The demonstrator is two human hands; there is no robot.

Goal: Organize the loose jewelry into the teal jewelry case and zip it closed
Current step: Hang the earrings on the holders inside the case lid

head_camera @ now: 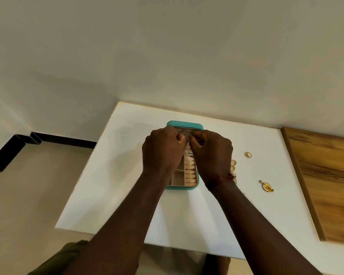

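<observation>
White bench (117,165) carries the teal case (185,124), lid open. Above its far end the left grip (163,153) and right grip (212,153), fingers curled, pinch one small silvery piece (185,133) (too blurred to name). Rightward lie a gold ring (248,155) and a gold pendant (266,186).

Soft, warm light casts faint shadows on the white table (111,195); edges bend and blur slightly.
</observation>
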